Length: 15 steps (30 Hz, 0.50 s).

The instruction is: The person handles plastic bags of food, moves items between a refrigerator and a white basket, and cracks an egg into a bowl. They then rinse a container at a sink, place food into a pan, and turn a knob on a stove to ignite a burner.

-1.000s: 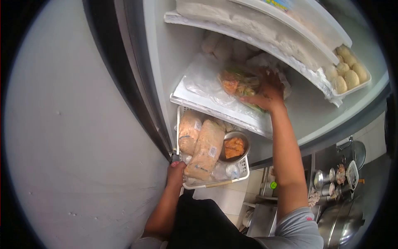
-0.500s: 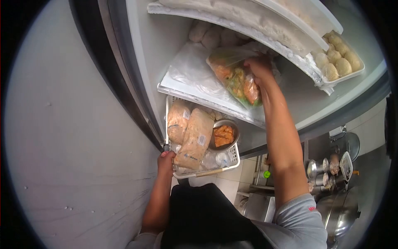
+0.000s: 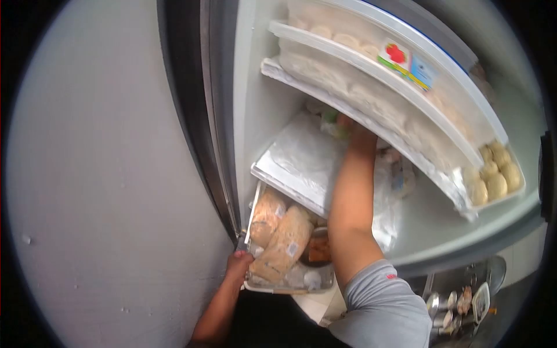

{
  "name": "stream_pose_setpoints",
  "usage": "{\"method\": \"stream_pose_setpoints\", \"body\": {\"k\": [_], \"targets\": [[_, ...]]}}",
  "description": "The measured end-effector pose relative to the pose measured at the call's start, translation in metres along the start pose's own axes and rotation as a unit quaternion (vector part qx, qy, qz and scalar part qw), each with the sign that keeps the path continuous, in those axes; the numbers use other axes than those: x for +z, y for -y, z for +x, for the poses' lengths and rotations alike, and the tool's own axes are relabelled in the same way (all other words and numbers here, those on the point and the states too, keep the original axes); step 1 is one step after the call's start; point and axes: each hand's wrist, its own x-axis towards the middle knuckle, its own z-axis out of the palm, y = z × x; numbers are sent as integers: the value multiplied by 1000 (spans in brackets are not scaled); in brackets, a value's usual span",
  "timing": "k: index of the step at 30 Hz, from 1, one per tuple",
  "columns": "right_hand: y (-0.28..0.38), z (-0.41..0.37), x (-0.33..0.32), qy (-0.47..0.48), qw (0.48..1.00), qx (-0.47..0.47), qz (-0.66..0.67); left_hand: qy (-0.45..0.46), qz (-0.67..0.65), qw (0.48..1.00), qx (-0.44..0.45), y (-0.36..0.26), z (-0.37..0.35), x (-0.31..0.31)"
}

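Observation:
My right hand [image 3: 358, 132] reaches deep into the open freezer on the middle shelf, under the frosted shelf above. A bag of mixed vegetables [image 3: 331, 118] shows only as a green edge by its fingers; the grip itself is hidden. My left hand [image 3: 237, 264] holds the near left corner of a white wire basket [image 3: 290, 286], pulled out below the shelf. The basket holds two tan packs of frozen food [image 3: 282, 240] and a metal bowl with orange food [image 3: 318, 249], partly behind my right arm.
The freezer door [image 3: 104, 174] fills the left side. A frosty plastic-covered shelf [image 3: 301, 168] lies above the basket. Upper shelves carry white trays [image 3: 371, 75], and a tray of round buns [image 3: 496, 174] sits at the right. Metal pots [image 3: 458, 304] stand at the bottom right.
My right hand has pushed the vegetable bag from the shelf front deep to the back, so it is nearly hidden. The view tilted up. My left hand stays on the basket.

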Motion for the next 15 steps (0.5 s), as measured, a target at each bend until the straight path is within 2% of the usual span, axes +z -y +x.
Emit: {"method": "stream_pose_setpoints", "body": {"k": [3, 7, 9, 11, 15], "targets": [[-34, 28, -10, 19, 998, 33, -53, -19, 3, 1000, -21, -8, -7, 4], [-66, 52, -34, 58, 974, 76, -206, -14, 15, 999, -28, -3, -12, 6], [-74, 56, -49, 85, 942, 86, -312, -24, 42, 998, -46, -10, -15, 7], [-81, 60, -59, 112, 905, 80, -402, -23, -4, 999, -43, -19, -20, 10], [-80, 70, -78, 167, 806, 25, -568, -53, -6, 996, -66, -21, -22, 14]]}}
